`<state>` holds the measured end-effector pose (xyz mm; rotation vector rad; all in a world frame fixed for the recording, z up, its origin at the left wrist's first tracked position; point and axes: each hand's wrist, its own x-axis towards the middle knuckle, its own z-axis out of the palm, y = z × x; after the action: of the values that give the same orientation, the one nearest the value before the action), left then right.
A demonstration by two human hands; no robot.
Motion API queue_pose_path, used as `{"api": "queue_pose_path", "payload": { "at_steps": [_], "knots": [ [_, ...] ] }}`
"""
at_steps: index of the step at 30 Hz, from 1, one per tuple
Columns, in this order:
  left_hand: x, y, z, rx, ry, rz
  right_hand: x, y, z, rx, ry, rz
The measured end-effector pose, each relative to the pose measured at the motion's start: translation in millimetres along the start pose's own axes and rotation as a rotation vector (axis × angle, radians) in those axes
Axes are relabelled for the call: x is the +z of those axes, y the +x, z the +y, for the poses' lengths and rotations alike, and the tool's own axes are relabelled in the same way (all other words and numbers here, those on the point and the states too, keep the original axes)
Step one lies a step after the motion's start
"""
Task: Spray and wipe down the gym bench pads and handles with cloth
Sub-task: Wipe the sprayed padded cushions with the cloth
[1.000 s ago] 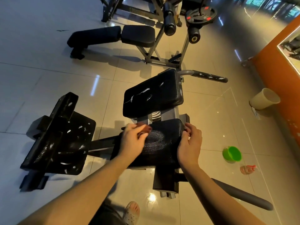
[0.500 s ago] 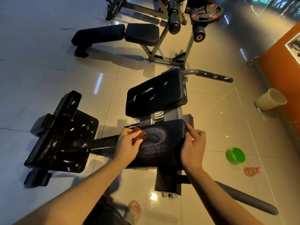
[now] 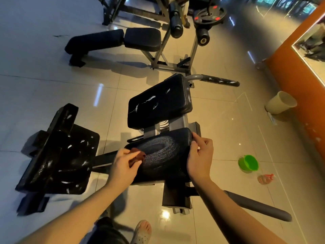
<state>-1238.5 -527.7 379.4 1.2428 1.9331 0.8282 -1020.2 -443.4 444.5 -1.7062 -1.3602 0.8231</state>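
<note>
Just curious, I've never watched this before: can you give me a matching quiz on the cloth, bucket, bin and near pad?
1 cloth
2 bucket
3 bin
4 near pad

A green
B beige, tilted
C edge held by right hand
D held in left hand

Pairs: 1-D, 2-A, 3-B, 4-C

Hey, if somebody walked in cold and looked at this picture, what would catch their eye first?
The near pad in the middle draws the eye: the left hand holds a reddish cloth on its left end, beside a ring of fine marks, while the right hand holds its right edge. White streaks mark the far pad behind it, and a bright green bucket sits on the floor at right.
</note>
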Motion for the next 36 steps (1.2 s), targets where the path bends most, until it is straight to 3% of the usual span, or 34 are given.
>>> {"api": "queue_pose_path", "payload": {
  "at_steps": [3, 7, 11, 14, 16, 19, 22, 28, 31, 36],
  "knots": [
    [25, 25, 62, 0.112, -0.093, 0.026, -1, -2, -3, 0.008, -0.010, -0.012],
    [42, 16, 124, 0.316, -0.154, -0.076, -12, 1, -8, -0.024, -0.141, -0.041],
    [24, -27, 79, 0.391, -0.168, -0.114, -42, -20, -10, -0.183, -0.137, -0.279],
    [5, -46, 17, 0.267, -0.119, -0.050, -56, -32, -15, -0.330, -0.123, -0.568],
    [-5, -38, 1, 0.142, -0.088, -0.038, -60, -26, -15, -0.398, -0.266, -0.630],
    [-3, -8, 21, 0.072, -0.047, -0.040, -58, -19, -14, -0.453, -0.578, -0.623],
    [15, 6, 64, 0.140, -0.099, -0.033, -50, -23, -11, -0.511, -0.749, -0.512],
    [23, -17, 98, 0.373, -0.145, -0.111, -51, -24, -1, -0.605, -0.613, -0.529],
    [15, -15, 72, 0.336, -0.129, -0.114, -54, -25, 2, -0.577, -0.552, -0.559],
    [3, -3, 60, 0.229, -0.056, -0.081, -49, -20, -8, -0.484, -0.728, -0.542]
  ]
}}
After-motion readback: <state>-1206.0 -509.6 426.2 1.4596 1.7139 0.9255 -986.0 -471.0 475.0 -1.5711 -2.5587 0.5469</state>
